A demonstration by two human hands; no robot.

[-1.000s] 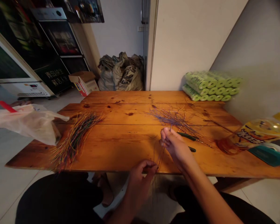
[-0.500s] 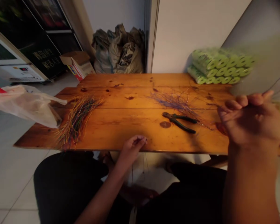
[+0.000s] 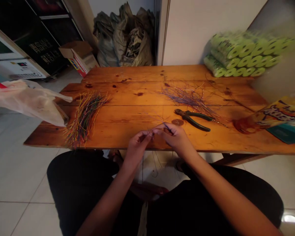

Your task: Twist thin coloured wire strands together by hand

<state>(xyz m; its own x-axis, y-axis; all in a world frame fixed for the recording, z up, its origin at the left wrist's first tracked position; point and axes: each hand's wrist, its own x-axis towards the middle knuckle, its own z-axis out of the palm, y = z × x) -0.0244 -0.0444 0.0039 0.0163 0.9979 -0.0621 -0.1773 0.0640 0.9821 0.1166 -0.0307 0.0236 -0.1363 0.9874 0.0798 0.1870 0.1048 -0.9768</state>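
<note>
My left hand [image 3: 139, 143] and my right hand [image 3: 173, 136] meet fingertip to fingertip above the front edge of the wooden table [image 3: 127, 121]. Both are closed in a pinch on thin wires [image 3: 155, 163], whose loose ends hang below the hands and stick up past my right fingers. The exact point they grip is too small to make out. Dark-handled pliers [image 3: 193, 120] lie to the right of my right hand. Behind them spreads a loose pile of thin purple and reddish wires [image 3: 185, 96]. A thicker bundle of coloured wires [image 3: 86, 116] rests at the left.
A white plastic bag [image 3: 29, 101] sits at the left end. On the right are an orange-and-yellow container [image 3: 272, 113], a teal box [image 3: 285, 132] and stacked green-wrapped rolls [image 3: 243, 54]. Behind the table stand grey sacks [image 3: 124, 39] and a cardboard box [image 3: 80, 57].
My right hand has come down from the raised position at the far right to meet my left hand. My left hand has stayed near the table edge, and the view has shifted slightly.
</note>
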